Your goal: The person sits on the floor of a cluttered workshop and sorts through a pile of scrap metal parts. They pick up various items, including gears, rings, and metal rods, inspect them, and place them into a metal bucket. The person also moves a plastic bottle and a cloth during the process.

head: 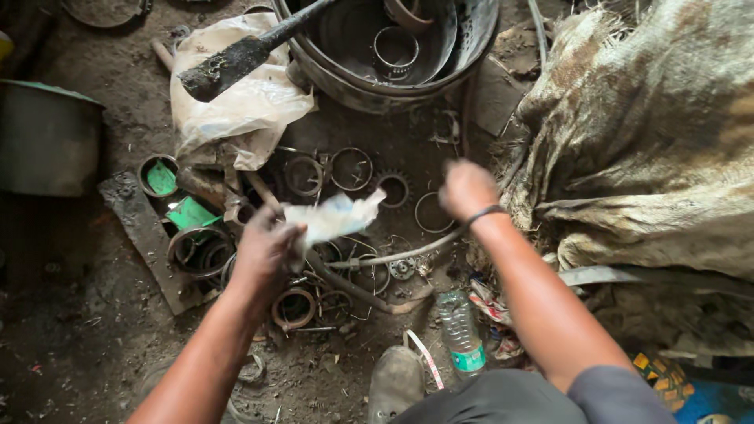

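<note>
Here, a burlap sack (652, 133) slumps right of a metal tub (393, 55). Metal rings (351, 169) litter the dirt floor (71, 314). The left hand (263, 250) has its fingers clamped on a white rag (334, 217); the blurred right hand (467, 190) looks curled shut, holding nothing.

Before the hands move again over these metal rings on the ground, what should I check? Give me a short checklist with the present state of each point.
1. Left hand grips the pale rag: ok.
2. Right hand carries nothing: cannot tell, it is blurred.
3. Metal rings lie free of the hands: ok.
4. Plastic bottle stands clear of the arms: not ok, it is beside the right forearm.
5. Dirty paddle in the tub is away from both hands: ok.
</note>
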